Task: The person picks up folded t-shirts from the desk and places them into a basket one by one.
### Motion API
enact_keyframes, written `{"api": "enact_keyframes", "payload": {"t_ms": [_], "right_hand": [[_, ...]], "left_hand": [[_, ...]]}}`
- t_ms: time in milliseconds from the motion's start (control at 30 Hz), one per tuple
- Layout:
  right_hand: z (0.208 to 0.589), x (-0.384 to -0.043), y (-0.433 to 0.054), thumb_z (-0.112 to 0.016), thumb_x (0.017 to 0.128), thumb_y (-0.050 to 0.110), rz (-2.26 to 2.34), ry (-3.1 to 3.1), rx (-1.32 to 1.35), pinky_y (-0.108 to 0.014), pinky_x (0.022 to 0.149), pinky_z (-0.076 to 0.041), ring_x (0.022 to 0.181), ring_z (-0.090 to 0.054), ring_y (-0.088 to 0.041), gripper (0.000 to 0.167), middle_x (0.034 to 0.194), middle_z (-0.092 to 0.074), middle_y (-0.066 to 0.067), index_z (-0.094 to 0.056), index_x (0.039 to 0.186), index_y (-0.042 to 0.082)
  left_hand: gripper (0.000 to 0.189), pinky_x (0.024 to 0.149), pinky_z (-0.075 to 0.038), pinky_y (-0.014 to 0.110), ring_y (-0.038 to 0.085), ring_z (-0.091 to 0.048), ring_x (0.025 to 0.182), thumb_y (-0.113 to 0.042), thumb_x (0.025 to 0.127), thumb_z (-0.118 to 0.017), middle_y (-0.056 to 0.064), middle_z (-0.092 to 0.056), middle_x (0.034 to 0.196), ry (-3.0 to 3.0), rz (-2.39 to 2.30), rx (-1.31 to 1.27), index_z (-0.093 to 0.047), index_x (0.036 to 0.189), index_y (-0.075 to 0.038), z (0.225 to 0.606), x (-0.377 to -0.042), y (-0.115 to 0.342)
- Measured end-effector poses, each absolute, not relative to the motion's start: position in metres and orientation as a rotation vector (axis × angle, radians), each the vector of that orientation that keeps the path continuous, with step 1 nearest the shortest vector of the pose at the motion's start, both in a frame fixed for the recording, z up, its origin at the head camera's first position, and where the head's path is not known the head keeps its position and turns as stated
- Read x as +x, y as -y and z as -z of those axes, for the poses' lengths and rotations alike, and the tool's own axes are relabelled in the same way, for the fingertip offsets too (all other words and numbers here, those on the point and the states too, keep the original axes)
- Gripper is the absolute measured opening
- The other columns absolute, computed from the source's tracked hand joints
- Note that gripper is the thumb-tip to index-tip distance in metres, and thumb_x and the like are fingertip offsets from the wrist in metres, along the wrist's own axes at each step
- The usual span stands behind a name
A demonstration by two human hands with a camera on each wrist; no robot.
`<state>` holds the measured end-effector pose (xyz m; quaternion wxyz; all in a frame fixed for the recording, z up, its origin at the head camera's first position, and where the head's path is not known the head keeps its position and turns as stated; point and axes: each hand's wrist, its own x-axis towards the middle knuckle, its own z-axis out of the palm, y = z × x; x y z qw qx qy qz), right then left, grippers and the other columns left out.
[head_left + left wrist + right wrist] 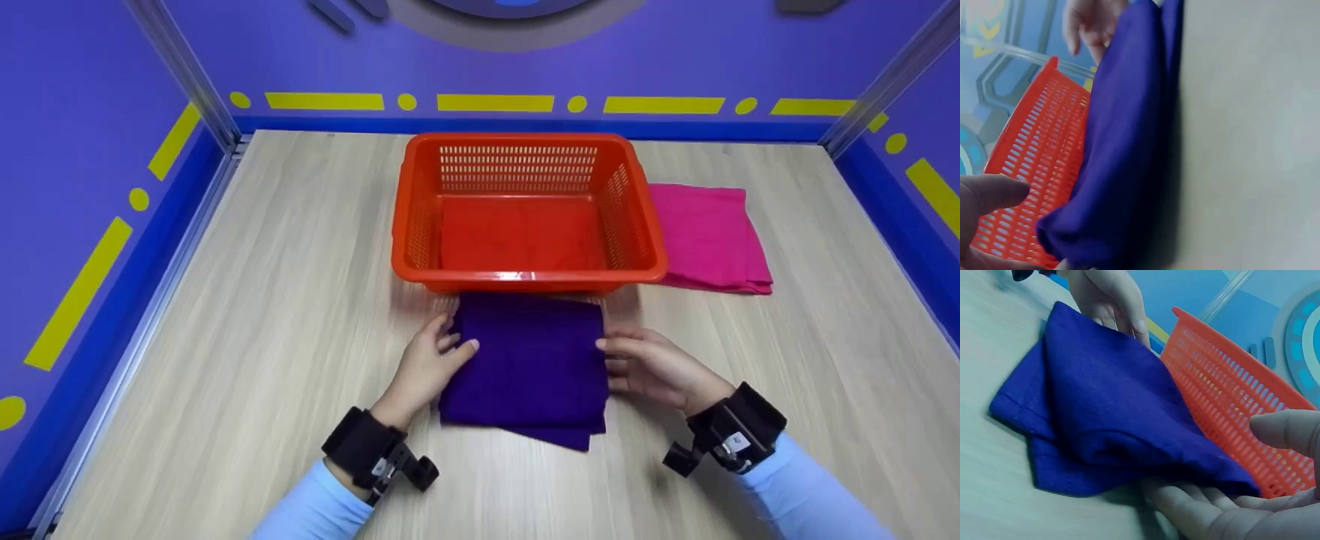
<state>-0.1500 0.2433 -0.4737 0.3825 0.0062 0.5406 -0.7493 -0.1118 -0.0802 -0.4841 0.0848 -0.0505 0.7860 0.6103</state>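
Observation:
A folded purple cloth (pixel 529 367) lies on the table just in front of the red basket, one lower layer sticking out at its near edge. My left hand (pixel 431 364) is at the cloth's left side, with the thumb reaching over the edge in the head view. In the left wrist view that thumb (pixel 999 194) stands apart from the fabric. On the opposite side, my right hand (pixel 664 367) has its fingers (pixel 1185 506) extended under the cloth's edge. The right thumb (pixel 1286 430) is raised off the fabric, and the cloth's side sags between the hands.
The red plastic basket (pixel 529 276) with slotted walls stands behind the purple cloth; a flat red cloth (pixel 521 232) appears to line its bottom. A folded pink cloth (pixel 709 236) lies to the basket's right. Blue panels (pixel 517 75) enclose the table (pixel 300 262) at the back and sides.

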Motion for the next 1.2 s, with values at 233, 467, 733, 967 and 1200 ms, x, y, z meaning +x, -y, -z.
{"api": "enact_keyframes", "payload": {"t_ms": [233, 467, 733, 967, 1200], "right_hand": [[0.488, -0.144, -0.233, -0.056, 0.096, -0.008, 1.913, -1.366, -0.094, -0.040, 0.096, -0.054, 0.109, -0.067, -0.024, 0.049, 0.118, -0.068, -0.009, -0.041, 0.142, -0.002], [0.499, -0.136, -0.227, -0.058, 0.088, -0.018, 1.930, -1.340, -0.159, -0.043, 0.098, -0.054, 0.111, -0.066, -0.025, 0.056, 0.123, -0.065, -0.010, -0.045, 0.137, 0.007], [0.498, -0.134, -0.232, -0.057, 0.091, -0.015, 1.915, -1.310, -0.046, -0.047, 0.094, -0.056, 0.111, -0.066, -0.029, 0.066, 0.127, -0.063, -0.012, -0.034, 0.147, 0.008], [0.495, -0.131, -0.235, -0.055, 0.092, -0.015, 1.927, -1.251, -0.052, -0.049, 0.097, -0.054, 0.117, -0.064, -0.030, 0.075, 0.134, -0.060, -0.012, -0.025, 0.156, 0.011], [0.485, -0.130, -0.242, -0.052, 0.094, -0.015, 1.919, -1.222, -0.142, -0.049, 0.099, -0.052, 0.121, -0.062, -0.030, 0.074, 0.138, -0.058, -0.012, -0.022, 0.157, 0.010]], "left_hand": [[0.071, 0.112, -0.041, 0.046, 0.042, -0.048, 0.135, -0.017, 0.095, -0.067, 0.031, -0.044, 0.149, -2.093, -1.986, -0.203, -0.034, 0.149, 0.015, 0.487, -0.116, 0.068], [0.064, 0.109, -0.045, 0.043, 0.038, -0.054, 0.129, -0.010, 0.092, -0.068, 0.030, -0.051, 0.143, -2.054, -2.049, -0.234, -0.042, 0.145, 0.016, 0.487, -0.119, 0.058], [0.056, 0.108, -0.046, 0.044, 0.038, -0.054, 0.128, -0.004, 0.094, -0.059, 0.033, -0.054, 0.138, -2.056, -2.063, -0.264, -0.043, 0.142, 0.018, 0.487, -0.119, 0.056], [0.063, 0.085, -0.058, 0.033, 0.021, -0.069, 0.096, -0.013, 0.094, -0.065, 0.024, -0.068, 0.121, -1.827, -2.107, -0.284, -0.041, 0.146, 0.014, 0.490, -0.115, 0.059], [0.058, 0.081, -0.060, 0.033, 0.020, -0.071, 0.091, -0.009, 0.095, -0.066, 0.020, -0.071, 0.113, -1.719, -2.179, -0.249, -0.044, 0.143, 0.014, 0.487, -0.113, 0.066]]}}
